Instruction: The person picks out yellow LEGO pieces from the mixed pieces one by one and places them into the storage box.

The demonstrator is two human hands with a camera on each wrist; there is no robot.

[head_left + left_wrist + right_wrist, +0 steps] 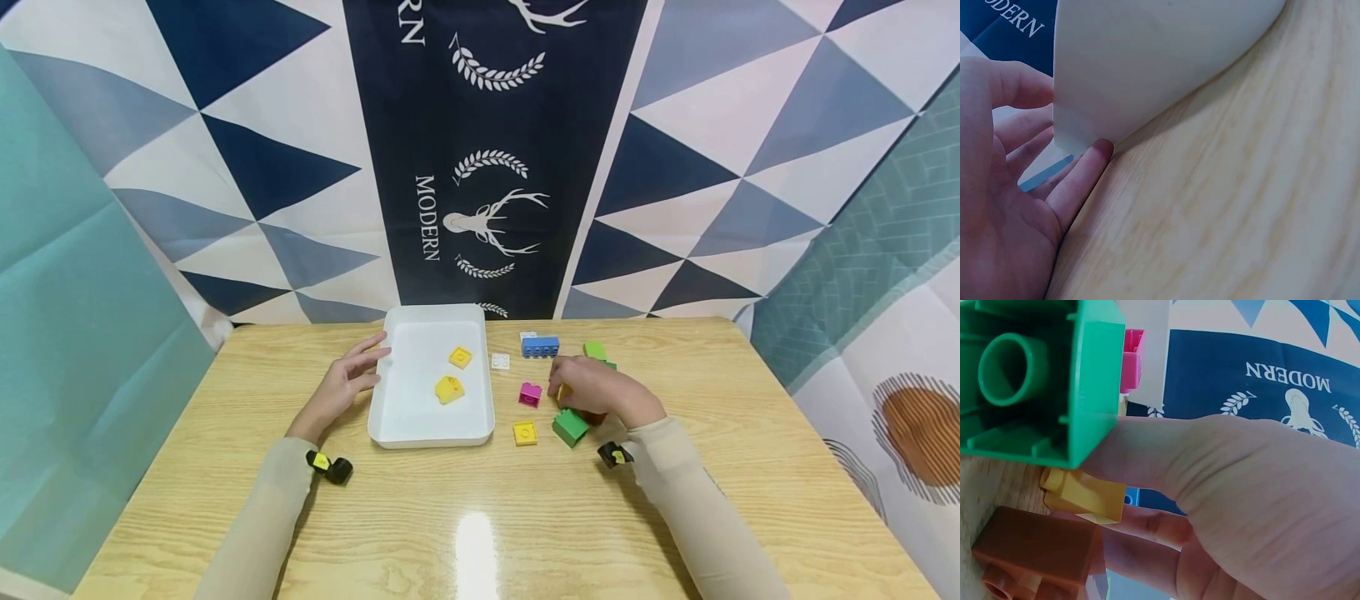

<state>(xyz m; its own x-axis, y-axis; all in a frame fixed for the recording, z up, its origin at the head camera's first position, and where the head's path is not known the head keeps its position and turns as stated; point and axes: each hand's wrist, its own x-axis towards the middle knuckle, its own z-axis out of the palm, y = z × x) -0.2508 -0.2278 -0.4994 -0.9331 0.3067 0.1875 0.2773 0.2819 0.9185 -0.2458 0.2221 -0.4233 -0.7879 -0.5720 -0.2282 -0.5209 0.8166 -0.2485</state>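
Wooden tabletop point(360, 533) bears a white tray point(408, 375) with just two yellow pieces point(449, 390) inside; a pink brick point(529, 394), blue brick point(540, 347), green brick point(571, 427) and others lie outside. The left hand point(341, 390), fingers loosely extended, touches the tray's side, while the right hand point(600, 386) appears to pinch an orange-yellow block point(1088, 497), fingertips partly hidden.

Patterned cloth point(480, 137) behind a wooden table point(390, 508)

Blue and white triangles point(277, 167) flank a dark panel point(491, 121) bearing a deer head point(474, 222) and "MODERN" point(427, 218); a teal sheet point(90, 333) at left, a curtain point(847, 375) with an orange disc point(918, 437) at right
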